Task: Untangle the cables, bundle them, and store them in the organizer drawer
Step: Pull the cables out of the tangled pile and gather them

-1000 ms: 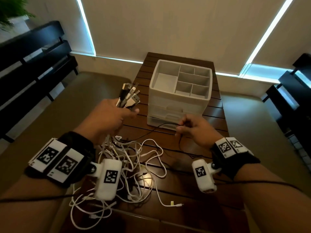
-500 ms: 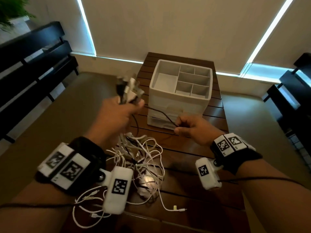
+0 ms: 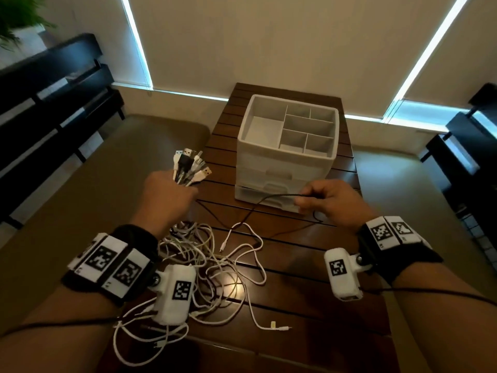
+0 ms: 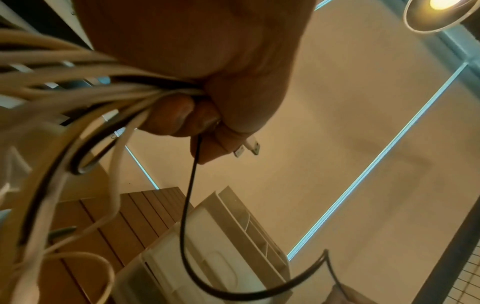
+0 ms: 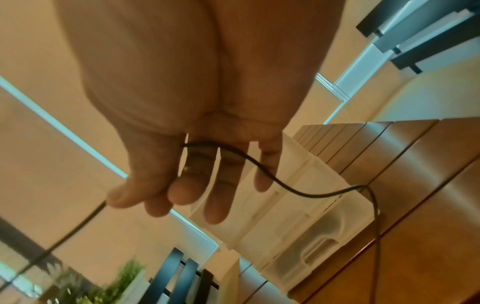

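Worktop point(image 3: 336, 267) space is shared by the organizer point(image 3: 287, 157) at the far end and tangled cables point(image 3: 204, 265) nearer. Plug ends point(image 3: 189, 168) are gripped in the left hand point(image 3: 166, 195); a black cable point(image 3: 269, 200) is pinched by the right hand point(image 3: 330, 203). Knots could be tightened if it is pulled hard.

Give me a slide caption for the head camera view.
Left hand grips a fistful of white and black USB cable ends while right hand pinches a thin black cable.

no readable text, only coded square markers point(image 3: 104, 260) on wristbands
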Available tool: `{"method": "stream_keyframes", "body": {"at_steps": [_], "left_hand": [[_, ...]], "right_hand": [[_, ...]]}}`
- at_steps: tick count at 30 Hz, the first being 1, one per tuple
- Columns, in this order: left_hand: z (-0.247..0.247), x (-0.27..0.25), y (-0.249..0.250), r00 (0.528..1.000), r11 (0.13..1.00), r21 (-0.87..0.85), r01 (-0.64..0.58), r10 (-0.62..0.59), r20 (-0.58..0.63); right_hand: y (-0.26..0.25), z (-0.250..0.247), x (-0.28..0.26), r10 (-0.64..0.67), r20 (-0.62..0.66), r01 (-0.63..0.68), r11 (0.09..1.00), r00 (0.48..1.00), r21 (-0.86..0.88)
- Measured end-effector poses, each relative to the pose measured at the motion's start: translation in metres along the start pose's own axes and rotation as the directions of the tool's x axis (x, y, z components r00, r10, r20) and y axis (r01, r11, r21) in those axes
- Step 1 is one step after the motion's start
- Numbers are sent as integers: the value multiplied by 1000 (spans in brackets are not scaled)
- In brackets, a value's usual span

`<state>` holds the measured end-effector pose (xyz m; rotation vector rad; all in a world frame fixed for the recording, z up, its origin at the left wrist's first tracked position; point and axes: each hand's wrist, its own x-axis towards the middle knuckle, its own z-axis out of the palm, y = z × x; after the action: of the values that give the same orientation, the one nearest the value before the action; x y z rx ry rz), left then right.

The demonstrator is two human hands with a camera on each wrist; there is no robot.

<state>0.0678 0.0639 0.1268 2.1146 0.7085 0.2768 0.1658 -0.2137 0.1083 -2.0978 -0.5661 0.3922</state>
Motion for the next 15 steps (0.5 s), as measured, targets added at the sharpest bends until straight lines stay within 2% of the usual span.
{"method": "stream_keyframes", "body": {"at_steps": [3, 5, 7, 8, 10, 12, 13, 14, 15], "left_hand": [[-4, 9, -4, 998, 994, -90, 54, -57, -30], [-9, 17, -9, 990, 966, -220, 138, -143, -4], [-11, 20, -15, 972, 918, -319, 234, -222, 75], [-10, 22, -18, 962, 898, -346, 272, -248, 112], [-7, 21, -24, 951, 889, -340, 305, -265, 161], [-1, 20, -27, 951, 905, -305, 296, -252, 177], [1, 19, -27, 953, 911, -293, 291, -248, 177], [3, 17, -28, 954, 916, -283, 286, -245, 171], [5, 17, -28, 956, 920, -274, 281, -243, 166]], "right_hand": [[-11, -5, -6, -71, 21, 69, 993, 997, 99], [-22, -11, -11, -138, -57, 146, 974, 989, 174], [-36, -14, -15, -187, -146, 213, 957, 972, 197], [-43, -14, -14, -225, -180, 251, 958, 958, 139], [-50, -10, -11, -335, -246, 310, 941, 910, -135], [-55, -6, -7, -455, -337, 317, 864, 824, -390], [-58, -5, -5, -513, -383, 337, 833, 768, -439], [-61, -5, -3, -548, -389, 362, 813, 740, -455], [-65, -4, -2, -534, -328, 371, 815, 780, -444]]}}
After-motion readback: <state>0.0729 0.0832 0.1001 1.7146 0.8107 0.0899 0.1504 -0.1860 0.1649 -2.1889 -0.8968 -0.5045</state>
